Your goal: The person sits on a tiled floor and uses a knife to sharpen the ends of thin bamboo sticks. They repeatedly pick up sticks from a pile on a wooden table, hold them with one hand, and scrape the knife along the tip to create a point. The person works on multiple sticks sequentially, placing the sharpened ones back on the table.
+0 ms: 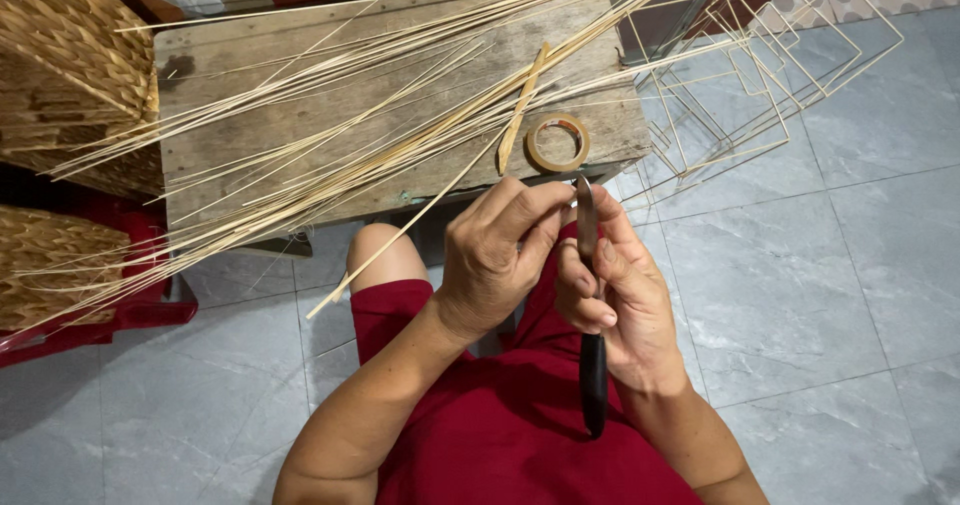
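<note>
My right hand [620, 300] grips a knife [590, 265] with a black handle, blade pointing up toward the table. My left hand [495, 255] is curled beside it, thumb and fingertips pinched at the blade near a thin bamboo strip [420, 220] that slants down-left over my knee. Both hands hover above my lap in red clothing, just in front of the wooden table [230, 65]. A roll of tan tape [557, 142] lies on the table close to the knife tip, next to a flat bamboo sliver [522, 110].
Several long thin bamboo strips [330, 115] fan across the table. Woven baskets [70, 55] stand at the left on a red stool [120, 310]. Square wire-like frames [760, 55] lean at the upper right. Grey floor tiles surround me.
</note>
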